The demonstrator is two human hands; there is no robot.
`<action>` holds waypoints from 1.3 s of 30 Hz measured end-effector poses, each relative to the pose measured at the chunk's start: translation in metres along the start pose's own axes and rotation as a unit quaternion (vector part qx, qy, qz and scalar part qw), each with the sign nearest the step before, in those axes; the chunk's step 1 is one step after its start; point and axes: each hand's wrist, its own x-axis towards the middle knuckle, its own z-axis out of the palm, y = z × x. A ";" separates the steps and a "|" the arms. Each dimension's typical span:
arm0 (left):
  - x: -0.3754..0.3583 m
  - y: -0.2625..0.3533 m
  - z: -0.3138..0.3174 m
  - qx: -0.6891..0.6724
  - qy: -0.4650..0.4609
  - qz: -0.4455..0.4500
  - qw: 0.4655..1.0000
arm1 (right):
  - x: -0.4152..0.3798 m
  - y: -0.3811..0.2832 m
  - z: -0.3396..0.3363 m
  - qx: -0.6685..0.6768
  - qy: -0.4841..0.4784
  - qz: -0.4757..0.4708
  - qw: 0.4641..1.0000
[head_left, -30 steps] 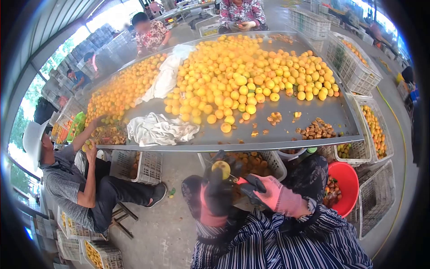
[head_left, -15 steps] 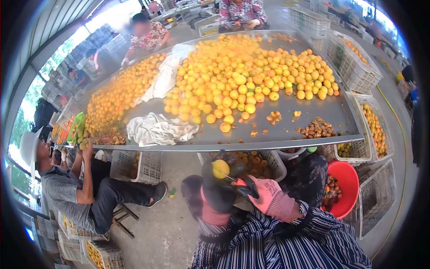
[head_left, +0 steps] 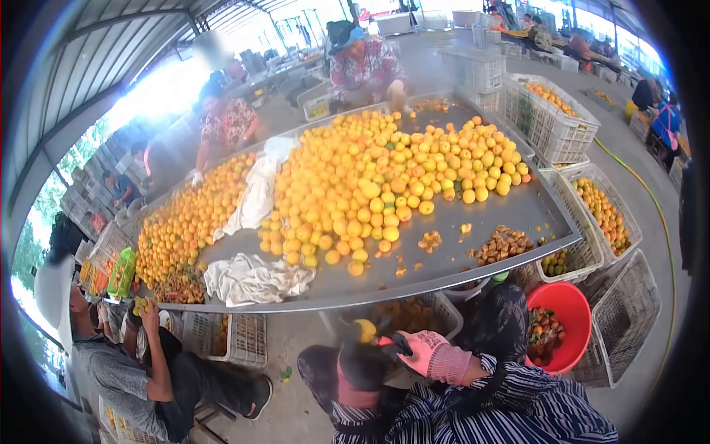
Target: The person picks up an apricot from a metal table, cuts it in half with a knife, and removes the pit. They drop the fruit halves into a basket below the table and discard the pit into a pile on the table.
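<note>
My left hand point(head_left: 362, 364), in a dark glove smeared by motion, is closed around a round yellow-orange fruit point(head_left: 365, 330) resembling an apricot or small peach. To its right, my right hand point(head_left: 427, 353), gloved in pink with black fingers, grips a small red-handled tool point(head_left: 385, 341) pointing toward the fruit. The tool's tip is not distinct. Both hands are above my lap, in front of the metal table point(head_left: 444, 255). A large heap of similar fruit point(head_left: 347, 196) lies on it. Beneath the near edge is a crate point(head_left: 444, 314), partly hidden by my hands.
A red bucket point(head_left: 573, 296) with fruit scraps stands at my right, beside crates point(head_left: 629, 318). White cloths point(head_left: 255, 280) and brown scraps point(head_left: 503, 246) lie on the table. A seated person point(head_left: 122, 377) works at my left; others point(head_left: 362, 70) are across the table.
The view has tilted up, so the table appears lower. My hands still hold the fruit and tool close together. Across the table, two people now reach toward the tabletop.
</note>
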 end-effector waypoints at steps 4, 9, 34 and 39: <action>0.005 0.007 -0.003 -0.039 0.023 0.033 0.998 | -0.008 -0.003 0.001 -0.005 -0.054 0.005 0.998; 0.008 -0.006 -0.023 0.158 -0.014 0.109 0.981 | -0.003 -0.001 0.001 -0.015 -0.050 0.015 0.998; 0.000 0.004 0.029 0.175 0.095 0.130 0.971 | 0.001 -0.010 0.020 0.011 0.009 -0.064 0.998; 0.008 -0.006 0.006 0.283 0.094 0.177 0.938 | 0.003 0.004 0.030 0.287 0.004 -0.104 0.952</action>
